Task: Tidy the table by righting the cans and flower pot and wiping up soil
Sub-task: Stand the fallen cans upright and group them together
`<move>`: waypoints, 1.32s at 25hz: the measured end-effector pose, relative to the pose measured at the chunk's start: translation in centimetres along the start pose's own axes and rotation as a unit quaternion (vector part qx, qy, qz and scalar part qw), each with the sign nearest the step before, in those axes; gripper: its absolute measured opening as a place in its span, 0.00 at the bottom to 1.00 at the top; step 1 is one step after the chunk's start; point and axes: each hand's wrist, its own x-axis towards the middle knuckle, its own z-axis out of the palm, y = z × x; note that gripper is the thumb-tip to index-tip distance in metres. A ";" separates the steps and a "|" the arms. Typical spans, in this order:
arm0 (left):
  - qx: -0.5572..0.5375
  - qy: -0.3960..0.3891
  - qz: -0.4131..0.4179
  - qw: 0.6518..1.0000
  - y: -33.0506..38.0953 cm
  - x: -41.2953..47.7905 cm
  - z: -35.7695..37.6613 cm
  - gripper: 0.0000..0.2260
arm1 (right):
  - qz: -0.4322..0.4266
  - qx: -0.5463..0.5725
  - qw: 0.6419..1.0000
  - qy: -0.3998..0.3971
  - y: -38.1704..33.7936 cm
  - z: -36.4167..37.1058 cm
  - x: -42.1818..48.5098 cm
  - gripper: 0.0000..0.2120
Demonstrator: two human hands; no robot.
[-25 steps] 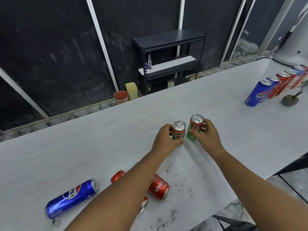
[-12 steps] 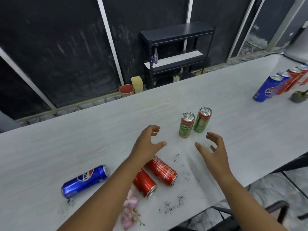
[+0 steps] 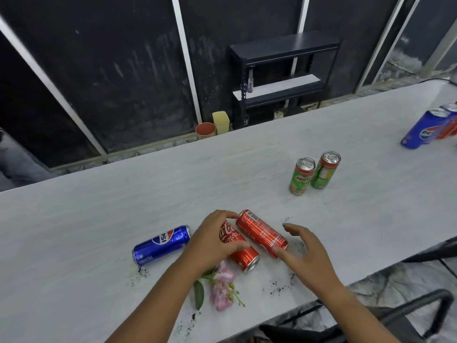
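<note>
Two red cola cans lie side by side near the front of the white table (image 3: 99, 219). My left hand (image 3: 212, 241) grips the left red can (image 3: 243, 256), fingers over its far end and thumb across its side. My right hand (image 3: 304, 248) hovers with spread fingers at the near end of the right red can (image 3: 259, 230), the thumb touching it. To the left of them a blue Pepsi can (image 3: 162, 245) lies on its side. Two green Milo cans (image 3: 301, 177) (image 3: 325, 170) stand upright further back. Soil specks (image 3: 279, 288) dot the table. The flower pot is out of view.
A pink flower sprig (image 3: 222, 285) lies by the front edge under my left arm. Upright Pepsi and red cans (image 3: 422, 129) stand at the far right. A black chair (image 3: 420, 305) sits below the table's front edge. A black shelf (image 3: 284, 70) stands behind the table.
Both hands let go of the upright Milo cans and drew back toward me. My left hand has now taken hold of the left red can, and my right hand has reached the other.
</note>
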 end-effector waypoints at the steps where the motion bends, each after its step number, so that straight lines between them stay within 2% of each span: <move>1: 0.029 -0.004 0.010 1.000 -0.3 -0.5 0.5 0.38 | -0.003 -0.015 1.000 0.000 0.0 0.4 -0.2 0.35; 3: 0.077 -0.003 0.029 0.997 -0.7 -1.2 1.8 0.46 | -0.011 -0.037 0.999 -0.003 0.2 1.1 -0.4 0.35; 5: 0.085 0.009 0.032 0.996 -0.9 -1.5 2.6 0.50 | -0.017 -0.049 0.999 -0.003 0.5 1.5 -0.5 0.33; 11: 0.016 0.078 -0.048 0.996 -1.2 -1.0 2.3 0.47 | -0.013 -0.049 0.999 0.011 0.9 2.2 -0.5 0.30; 17: 0.010 0.077 -0.107 0.991 -0.9 -0.4 2.4 0.56 | -0.031 -0.045 0.998 0.023 0.2 2.3 -0.6 0.28; 24: -0.067 0.087 -0.131 0.985 -1.1 -0.1 2.3 0.44 | -0.043 0.003 0.998 0.040 -0.5 2.2 -0.9 0.26; 28: -0.097 0.101 -0.108 0.984 -1.2 -0.2 2.2 0.42 | -0.047 0.028 0.997 0.051 -1.0 2.1 -0.7 0.27; 33: -0.152 0.125 -0.070 0.978 -0.9 0.0 1.6 0.32 | -0.076 0.047 0.993 0.078 -2.3 1.8 -0.2 0.30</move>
